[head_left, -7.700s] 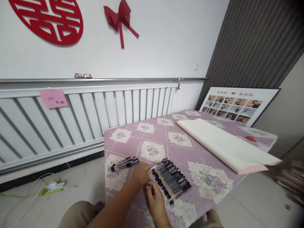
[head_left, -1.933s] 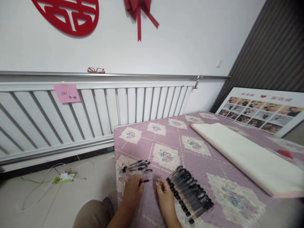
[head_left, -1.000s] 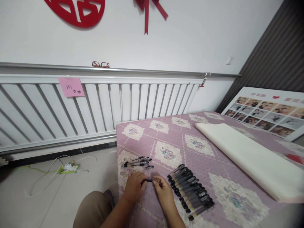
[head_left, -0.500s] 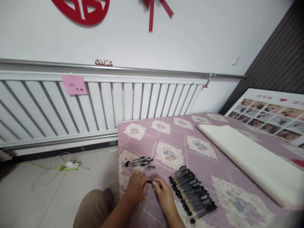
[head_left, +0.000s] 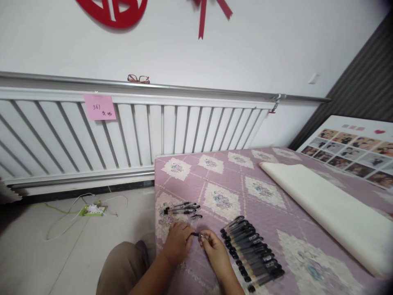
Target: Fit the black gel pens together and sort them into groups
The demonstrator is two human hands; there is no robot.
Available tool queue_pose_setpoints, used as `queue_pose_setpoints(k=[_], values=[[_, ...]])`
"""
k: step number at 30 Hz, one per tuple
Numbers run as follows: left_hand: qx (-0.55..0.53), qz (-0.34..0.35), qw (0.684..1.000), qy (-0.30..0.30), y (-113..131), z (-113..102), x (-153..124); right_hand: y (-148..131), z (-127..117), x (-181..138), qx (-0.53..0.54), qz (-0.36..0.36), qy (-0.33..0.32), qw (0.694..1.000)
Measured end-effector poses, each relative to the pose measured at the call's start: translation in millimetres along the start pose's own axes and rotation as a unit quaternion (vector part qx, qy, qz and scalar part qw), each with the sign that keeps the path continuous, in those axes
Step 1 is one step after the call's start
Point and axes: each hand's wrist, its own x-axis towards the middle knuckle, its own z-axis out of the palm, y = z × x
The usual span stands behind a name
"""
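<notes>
Head view: I see the hands, apart a moment ago, now meeting over the slim black plastic pen piece (head_left: 195,234), so both work at its right end. Its long axis runs left to right, grey end pointing right, above the mauve flowered bench (head_left: 190,186). The left hand (head_left: 178,242) closes round it; the right hand (head_left: 215,250) pinches that end, perhaps a separate part; I can't tell.

Apparently a home, white radiator (head_left: 181,129) along a white wall (head_left: 260,45), red cut-out ornament (head_left: 123,23) and ribbon tails (head_left: 202,20) above, board of couple photographs (head_left: 351,153), purple flowered cloth (head_left: 196,180), power strip (head_left: 95,210) on tiled floor (head_left: 73,250).
</notes>
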Motion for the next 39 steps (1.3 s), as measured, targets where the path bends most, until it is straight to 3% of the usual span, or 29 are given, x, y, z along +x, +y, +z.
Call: queue_pose_setpoints(k=[17, 32, 39], values=[[0.063, -0.008, 0.997, -0.041, 2, -3, 2, -6, 2, -1, -0.062, -0.018, 0.024, 0.998], [0.072, -0.002, 0.997, -0.004, -2, 2, 2, -4, 4, 0, -0.096, -0.050, -0.008, 0.994], [0.085, 0.002, 0.996, 0.003, -4, 5, 1, -9, 8, 0, -0.136, -0.074, 0.007, 0.988]])
